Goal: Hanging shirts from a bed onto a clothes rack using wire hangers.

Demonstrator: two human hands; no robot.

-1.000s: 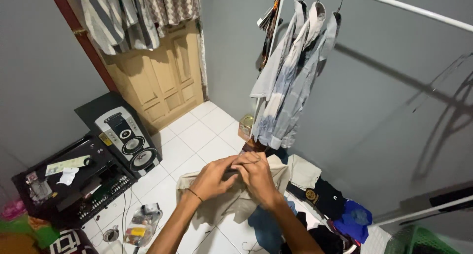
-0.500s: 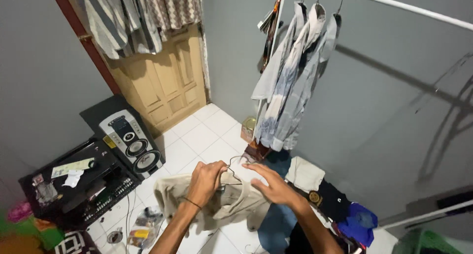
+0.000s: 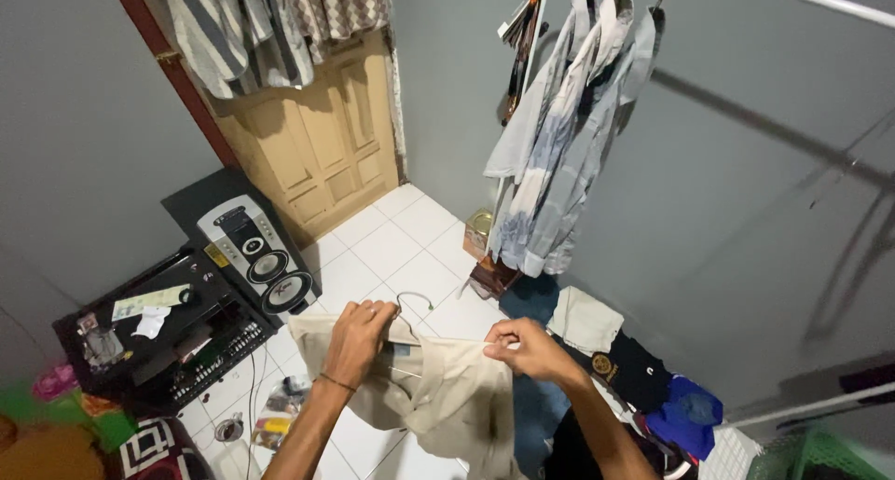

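shirt: beige shirt [image 3: 438, 396], plain cloth, creased, collar end up, held in the air above the white tiled floor [image 3: 392, 247], lower part hanging down between the forearms
hanger: thin wire hanger [image 3: 410, 303], its hook poking up above the collar, the rest hidden inside the shirt
left hand: left hand [image 3: 359, 336] has its grip closed on the shirt's left shoulder by the collar, close beside the hanger hook; a thin band sits on the wrist
right hand: right hand [image 3: 527, 348] has its grip pinched shut on the shirt's right shoulder edge, pulling the cloth taut between the two hands
label on shirt: small blue tag [image 3: 401, 349] inside the collar, just right of the left hand
labels nearby: pale paper slip [image 3: 149, 303] lying flat on the black cabinet [image 3: 200, 345] at left; round yellow badge [image 3: 603, 365] on a black garment on the floor pile at right
speaker: black and silver speaker [image 3: 256, 261] leaning by the wooden door [image 3: 317, 144]
rack: pale shirts [image 3: 559, 135] hanging on the clothes rail at upper right
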